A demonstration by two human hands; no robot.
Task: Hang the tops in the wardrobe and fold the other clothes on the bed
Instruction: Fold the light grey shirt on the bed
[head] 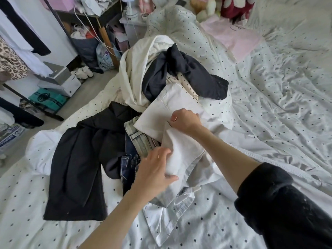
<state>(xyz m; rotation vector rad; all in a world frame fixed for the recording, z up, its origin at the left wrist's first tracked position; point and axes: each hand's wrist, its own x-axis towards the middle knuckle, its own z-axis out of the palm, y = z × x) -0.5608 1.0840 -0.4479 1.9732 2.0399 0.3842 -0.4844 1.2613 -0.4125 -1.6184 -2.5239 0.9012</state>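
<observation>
At 7 o'clock my left hand [154,169] pinches the white shirt [179,155] between thumb and fingers. At 1 o'clock of it my right hand [185,120] grips the shirt's upper fold, fingers curled. I'd lift both together, clear of the jeans [136,139], before hanging.

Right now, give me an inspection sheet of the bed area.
Surface: bed, rumpled polka-dot sheet.
Job's things: white garment on top of the clothes pile; black garment spread flat; jeans partly buried.
Clutter: plush toys at the head end.
Hands: left hand and right hand both grip the white garment.
Cables: white cords hanging by the shelf.
Surroundings: boxes and shoes on the floor.
</observation>
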